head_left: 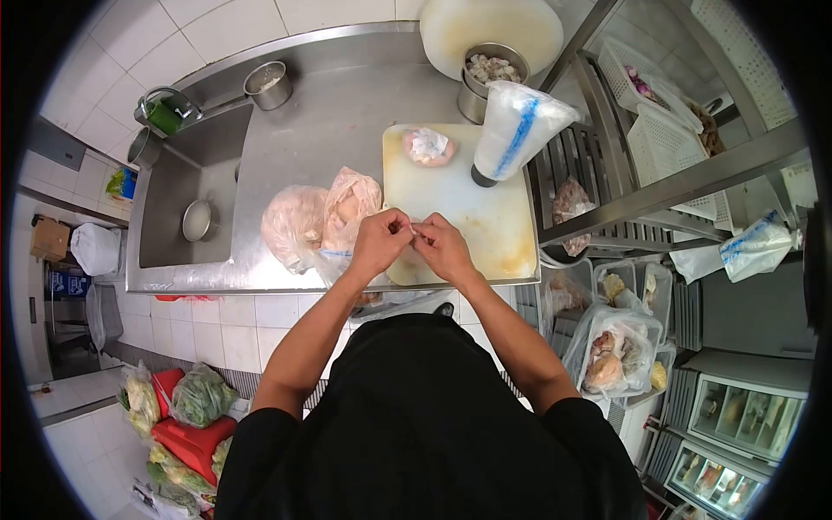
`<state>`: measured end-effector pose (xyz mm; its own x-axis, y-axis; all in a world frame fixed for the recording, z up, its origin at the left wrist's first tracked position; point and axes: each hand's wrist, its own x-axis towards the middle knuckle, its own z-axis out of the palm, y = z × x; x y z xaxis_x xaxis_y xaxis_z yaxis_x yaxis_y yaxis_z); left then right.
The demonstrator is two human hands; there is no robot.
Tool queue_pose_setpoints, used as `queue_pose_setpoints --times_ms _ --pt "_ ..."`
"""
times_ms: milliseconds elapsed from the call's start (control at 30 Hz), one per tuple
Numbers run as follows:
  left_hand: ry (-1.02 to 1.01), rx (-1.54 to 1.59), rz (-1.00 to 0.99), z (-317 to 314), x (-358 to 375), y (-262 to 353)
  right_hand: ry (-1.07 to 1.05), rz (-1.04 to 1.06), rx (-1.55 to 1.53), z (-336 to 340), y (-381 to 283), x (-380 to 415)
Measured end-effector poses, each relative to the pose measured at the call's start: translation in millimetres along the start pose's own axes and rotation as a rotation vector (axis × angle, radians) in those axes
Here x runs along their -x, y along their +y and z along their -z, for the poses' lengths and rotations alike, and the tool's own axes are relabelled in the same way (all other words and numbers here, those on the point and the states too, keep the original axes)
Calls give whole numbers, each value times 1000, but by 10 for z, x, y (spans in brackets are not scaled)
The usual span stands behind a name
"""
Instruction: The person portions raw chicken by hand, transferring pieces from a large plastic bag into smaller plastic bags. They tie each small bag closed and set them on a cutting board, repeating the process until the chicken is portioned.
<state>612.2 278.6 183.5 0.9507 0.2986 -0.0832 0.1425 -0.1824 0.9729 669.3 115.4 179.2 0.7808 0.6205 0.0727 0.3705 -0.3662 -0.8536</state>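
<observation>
- The left hand [379, 244] and the right hand [444, 248] are held together at the centre of the frame, over the near edge of the cutting board [485, 221].
- Both grips are narrow: fingertips of the two hands are pinched on something small and pale between them; what it is cannot be told.
- Two pink plastic bags [321, 217] of pale contents are seen just left of the hands, lying on the steel counter [329, 113] and touching the board's left edge.
- A small tied bag [427, 146] is placed at the board's upper left corner.
- A roll of clear bags with blue print [518, 128] stands tilted at the board's upper right corner.
- Behind it, towards the top of the frame, a steel pot [490, 74] with pale pieces is set against a round white board [485, 26].
- A sink [195, 195] with a small metal bowl in it is seen at the left of the frame.
- On the right, a metal rack [659, 191] carries white baskets; bagged food in trays [615, 347] lies lower right.
</observation>
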Motion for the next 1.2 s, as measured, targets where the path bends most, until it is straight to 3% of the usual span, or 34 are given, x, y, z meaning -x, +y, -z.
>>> queue_pose_setpoints --times_ms 167,267,367,433,533,667,867,967,1033,1067,1133,1200 --pt "-20 -32 -1 13 -31 -156 -106 -45 131 -35 85 -105" --pt "-11 -81 6 2 -34 -261 -116 66 191 -112 235 -105" --pt "-21 21 44 55 -31 -286 -81 81 167 -90 108 -29" --pt "-79 182 35 136 -86 -160 -41 -20 14 0 -20 -4" --pt "-208 180 44 167 -98 78 56 62 -90 -12 66 -59" --pt "-209 105 6 163 -157 147 97 36 -153 10 -19 -87" --pt "-195 -86 -31 79 -91 -199 21 43 131 -152 125 -65" --pt "-171 163 91 30 16 -290 -75 23 255 -213 245 -65" --pt "54 -49 -35 18 158 -175 0 -211 -258 -240 280 -70" --pt "61 -51 -35 -2 216 -182 -5 -206 -259 -224 281 -77" --pt "89 -292 -268 -79 310 -214 60 -213 -385 -120 169 -74" --pt "89 -303 -231 -183 313 -221 23 -204 -348 -72 88 -74"
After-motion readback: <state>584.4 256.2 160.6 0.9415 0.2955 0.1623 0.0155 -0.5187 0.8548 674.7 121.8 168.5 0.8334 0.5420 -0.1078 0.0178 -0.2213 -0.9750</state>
